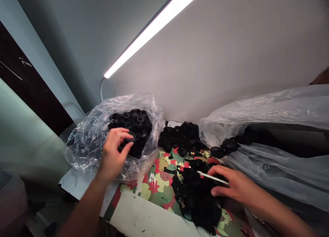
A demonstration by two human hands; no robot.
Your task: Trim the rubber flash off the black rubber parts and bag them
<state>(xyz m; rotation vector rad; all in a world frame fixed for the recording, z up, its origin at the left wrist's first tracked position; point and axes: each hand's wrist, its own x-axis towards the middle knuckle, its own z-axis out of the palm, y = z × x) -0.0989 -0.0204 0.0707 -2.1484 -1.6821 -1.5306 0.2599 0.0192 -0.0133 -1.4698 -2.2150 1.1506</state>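
My left hand [114, 153] pinches a round black ringed rubber part [131, 137] between thumb and fingers. It is over the mouth of a clear plastic bag [96, 134], which holds a heap of similar black rubber parts [140, 119]. To the right, my right hand [228, 182] has a thin white stick [213, 177] in its grip, its tip pointing left. Just under those fingers lies a pile of black rubber scraps [199, 199]; whether the fingertips touch it, I cannot tell.
A patterned red and green cover [164, 175] lies on the table. Another black pile [180, 136] sits against the wall, with a single ringed part [182, 151] before it. On the right, a large plastic bag [269, 107] gapes over black pieces [228, 145]. A lit tube lamp [154, 31] hangs above.
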